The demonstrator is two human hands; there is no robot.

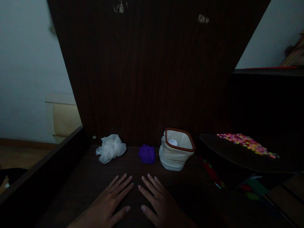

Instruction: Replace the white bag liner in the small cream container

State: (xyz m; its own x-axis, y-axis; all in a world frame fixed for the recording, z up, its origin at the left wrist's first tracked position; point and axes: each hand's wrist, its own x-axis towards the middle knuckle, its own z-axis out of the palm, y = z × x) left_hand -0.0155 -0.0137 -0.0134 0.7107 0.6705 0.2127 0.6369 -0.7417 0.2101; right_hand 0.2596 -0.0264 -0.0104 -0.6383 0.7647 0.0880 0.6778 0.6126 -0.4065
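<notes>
Left hand (109, 203) and right hand (158, 204) are both empty, palms down on the dark counter (135, 170) as far as I can tell, fingers spread a bit. Progress-wise, nothing's being handled right now: the crumpled white plastic bag (111, 148) sits far left, the purple cloth (147, 154) is bunched up in the middle, and the white bin with a brown rim (175, 159) stands upright on the right with a white roundish thing (172, 142) inside. All three are apart from each other, so how much is done or left, I honestly can't say. Pose is pretty symmetrical: forearms come in from the near edge, fingertips angled inward, thumbs pointing at each other without touching, and the purple cloth just beyond.
</notes>
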